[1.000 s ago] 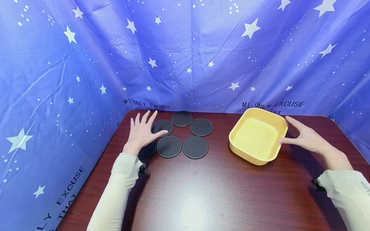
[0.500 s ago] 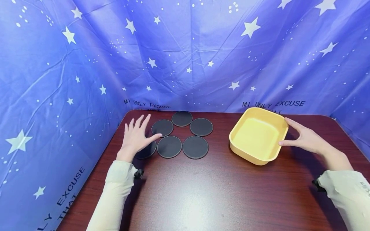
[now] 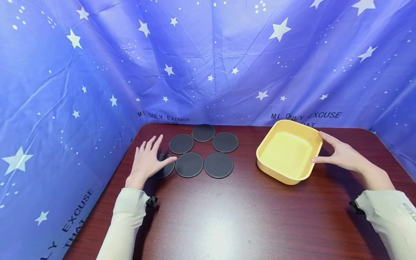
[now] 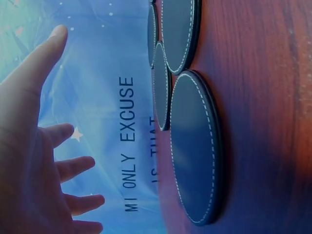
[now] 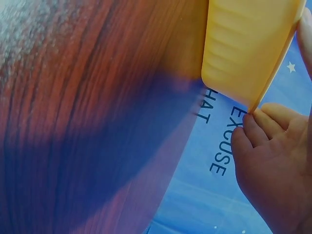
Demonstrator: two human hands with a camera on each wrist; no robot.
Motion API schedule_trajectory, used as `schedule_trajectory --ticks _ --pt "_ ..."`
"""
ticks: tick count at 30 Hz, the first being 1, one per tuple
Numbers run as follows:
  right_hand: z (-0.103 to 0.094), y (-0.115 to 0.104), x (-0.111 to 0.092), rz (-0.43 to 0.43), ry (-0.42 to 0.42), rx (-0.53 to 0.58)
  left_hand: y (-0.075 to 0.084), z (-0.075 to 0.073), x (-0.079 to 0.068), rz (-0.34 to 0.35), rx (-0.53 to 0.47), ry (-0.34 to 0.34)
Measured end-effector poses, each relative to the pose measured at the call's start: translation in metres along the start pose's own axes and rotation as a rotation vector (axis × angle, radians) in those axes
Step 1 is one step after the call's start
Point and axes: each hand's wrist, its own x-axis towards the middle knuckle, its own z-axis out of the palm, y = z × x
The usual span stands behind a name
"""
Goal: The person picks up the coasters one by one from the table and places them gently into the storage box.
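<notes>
Air split our spread left hand (image 4: 29, 151) from black discs (image 4: 195, 151) only in its wrist view; our right hand (image 3: 346, 156), thumb apart, touched three o'clock on the box (image 3: 287, 155).

On the worktop (image 3: 260, 216) there lie six coasters (image 3: 189, 165) at the left; the box (image 3: 287, 155) stands to their right; the curtain (image 3: 211, 86) hangs behind.

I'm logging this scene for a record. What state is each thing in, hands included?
Yellow container: open side up, uncovered
Right hand: touching the container's rim
Left hand: raised, fingers spread, holding nothing
Leftmost black disc: flat, partly hidden by the left hand
Other five black discs: flat, unstacked
Starry curtain: hanging, creased
</notes>
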Motion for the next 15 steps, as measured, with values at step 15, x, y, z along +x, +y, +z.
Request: schedule_trajectory --ticks 15 --pt "0.0 -0.001 0.0 -0.011 0.012 0.006 -0.02 0.011 -0.012 -0.069 -0.167 -0.11"
